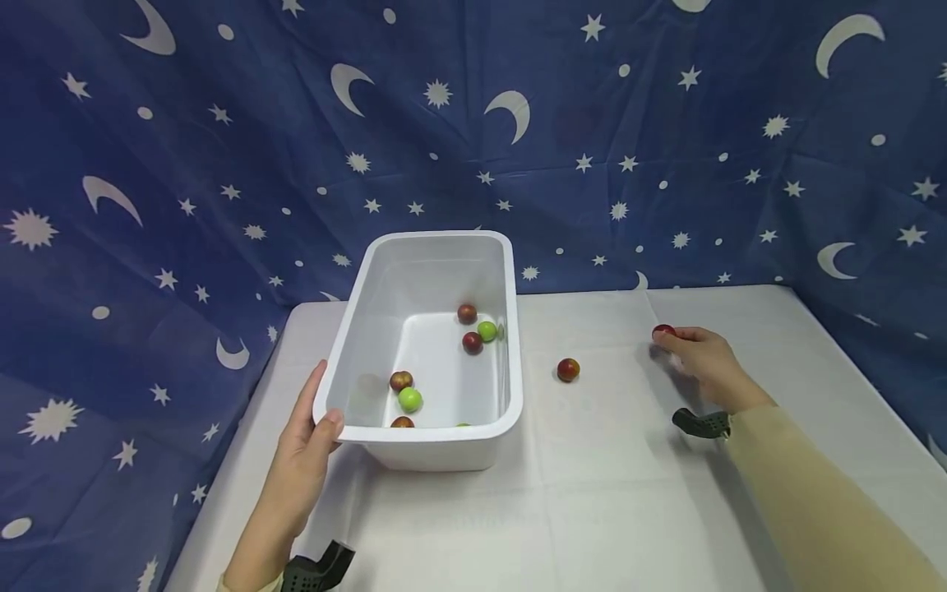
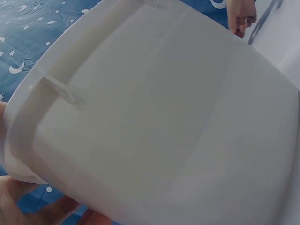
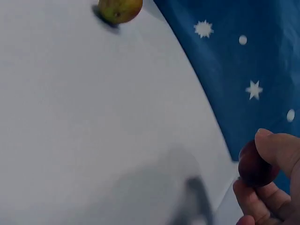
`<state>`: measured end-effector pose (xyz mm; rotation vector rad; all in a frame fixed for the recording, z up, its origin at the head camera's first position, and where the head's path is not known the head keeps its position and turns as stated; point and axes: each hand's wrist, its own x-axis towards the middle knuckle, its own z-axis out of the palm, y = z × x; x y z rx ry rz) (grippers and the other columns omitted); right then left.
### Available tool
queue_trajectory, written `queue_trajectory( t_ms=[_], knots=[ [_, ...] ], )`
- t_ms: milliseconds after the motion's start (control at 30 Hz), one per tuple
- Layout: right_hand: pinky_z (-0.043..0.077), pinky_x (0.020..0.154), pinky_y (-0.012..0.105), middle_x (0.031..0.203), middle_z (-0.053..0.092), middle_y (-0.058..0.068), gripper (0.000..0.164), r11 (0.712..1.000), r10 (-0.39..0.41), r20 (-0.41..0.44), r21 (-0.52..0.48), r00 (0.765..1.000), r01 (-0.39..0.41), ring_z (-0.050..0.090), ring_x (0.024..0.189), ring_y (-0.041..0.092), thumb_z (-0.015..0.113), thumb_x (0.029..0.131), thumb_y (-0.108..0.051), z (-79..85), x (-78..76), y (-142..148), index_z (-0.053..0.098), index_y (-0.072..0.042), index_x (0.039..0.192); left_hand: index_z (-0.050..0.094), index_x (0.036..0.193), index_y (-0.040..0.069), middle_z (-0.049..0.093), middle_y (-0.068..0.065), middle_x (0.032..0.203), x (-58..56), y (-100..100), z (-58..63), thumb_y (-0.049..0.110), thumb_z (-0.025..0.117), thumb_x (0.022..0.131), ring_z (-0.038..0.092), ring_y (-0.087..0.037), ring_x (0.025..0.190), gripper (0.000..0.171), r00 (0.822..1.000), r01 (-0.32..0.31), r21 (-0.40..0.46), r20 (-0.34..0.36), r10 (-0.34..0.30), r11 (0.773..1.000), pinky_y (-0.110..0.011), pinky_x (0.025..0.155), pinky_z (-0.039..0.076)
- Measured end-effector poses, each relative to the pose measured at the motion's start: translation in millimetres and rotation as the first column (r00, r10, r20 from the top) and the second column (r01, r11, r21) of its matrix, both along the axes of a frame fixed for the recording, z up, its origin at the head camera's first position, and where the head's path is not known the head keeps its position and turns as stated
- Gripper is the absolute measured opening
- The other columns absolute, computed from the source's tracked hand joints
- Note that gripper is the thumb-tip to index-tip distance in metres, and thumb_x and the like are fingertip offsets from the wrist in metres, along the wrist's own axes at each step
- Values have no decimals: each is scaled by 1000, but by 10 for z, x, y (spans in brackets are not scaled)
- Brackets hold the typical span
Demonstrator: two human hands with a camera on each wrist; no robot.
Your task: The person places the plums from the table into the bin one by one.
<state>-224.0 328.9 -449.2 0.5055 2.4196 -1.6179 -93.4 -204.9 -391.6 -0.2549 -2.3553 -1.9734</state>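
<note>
A white plastic bin (image 1: 444, 454) stands on the table's left half, with several small red-brown plums (image 1: 473, 343) and green round fruits (image 1: 410, 400) inside. My left hand (image 1: 296, 460) grips its near left corner, thumb over the rim and fingers along the outer side. Off to the right, my right hand (image 1: 706, 366) pinches a dark red plum (image 3: 255, 164) between thumb and fingers, just above the cloth. Between bin and right hand lies another red and yellow plum (image 1: 568, 370). In the left wrist view the bin's outer wall (image 2: 154, 112) fills most of the frame.
White cloth (image 1: 607, 493) covers the table. Behind it and along both sides hangs a dark blue curtain (image 1: 459, 164) printed with moons and stars. Each wrist wears a black strap mount (image 1: 701, 423).
</note>
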Motion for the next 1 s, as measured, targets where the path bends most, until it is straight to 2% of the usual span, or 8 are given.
queue_trajectory(
  t_ms=[200,367,533,667,800,1000],
  knots=[
    [36,98,49,130,46,19,80,994,88,-101,69,991,-81,41,122,37,65,86,-56,274,4,-239,40,-2,139,16,154,37,18,-6,157,-5,14,-12,17,38,106,31,-37,131,57,1000,8,7,5,-8,1000,-19,90,44],
    [39,91,43,121,52,15,73,989,125,-159,102,979,-110,46,114,32,67,85,-55,449,14,-441,46,-5,132,17,154,37,18,-6,157,-4,15,-18,17,38,106,31,-37,131,57,1000,9,-3,5,-9,1000,-19,89,43],
    [43,90,40,122,53,12,72,984,150,-191,122,970,-128,50,111,28,68,84,-56,634,-10,-618,47,-6,132,17,154,37,21,-5,155,-7,-3,-8,18,38,106,34,-37,128,57,1000,-11,-21,1,11,1000,-18,88,44],
    [44,86,35,121,55,11,70,980,178,-218,131,960,-152,50,108,26,69,83,-55,778,-16,-750,48,-8,131,17,154,37,20,-4,156,-5,-4,-1,18,39,106,33,-37,129,57,1000,-7,1,-2,7,1000,-19,89,44],
    [45,85,35,118,57,10,69,976,200,-237,135,951,-172,49,105,25,70,82,-55,869,1,-860,51,-10,130,17,154,36,19,-4,157,-16,7,-10,17,39,106,31,-39,131,57,1000,4,15,-3,-4,1000,-20,90,43],
    [45,86,38,119,55,10,68,970,231,-240,131,943,-205,47,105,26,70,82,-55,949,21,-1002,51,-10,131,17,155,36,22,-5,155,-16,4,-24,16,39,105,35,-32,128,57,1000,-7,15,-1,7,1000,-20,90,44]
  ],
)
